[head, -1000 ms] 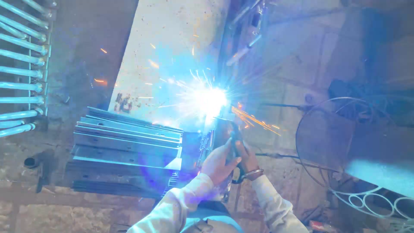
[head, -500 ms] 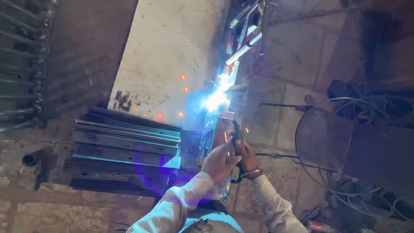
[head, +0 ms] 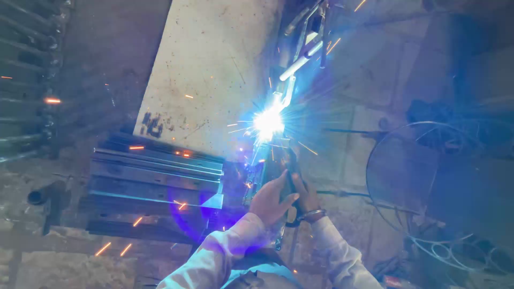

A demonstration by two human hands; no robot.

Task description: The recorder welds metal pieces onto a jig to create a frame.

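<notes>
— What have you got hold of there?

— The welding holder [head: 290, 182]. My right hand [head: 306, 197] has its fingers wrapped shut around the dark grip, and my left hand [head: 270, 199] is cupped closed against it from the other side to steady it. The tip reaches up to the bright arc [head: 267, 123], which sits on the metal frame [head: 300, 59] just above my hands.

— How does it handle?

— Stiff and fairly light, I'd judge, with some drag from a cable, though I cannot make one out. The grip is the only place to take it; anything nearer the arc will be hot. The frame looks like rigid, heavy steel that won't give.

— What's around you?

— A stack of metal channels [head: 155, 176] lies just left of my hands, sparks landing on it. Behind it a pale sheet [head: 214, 69] lies flat. A wire ring [head: 407, 176] and loose white loops [head: 455, 257] sit to the right on the stone floor [head: 369, 91], a short pipe [head: 45, 195] far left.

— Anything in the way?

— The channels crowd my left elbow, and the glare hides the joint itself.
</notes>
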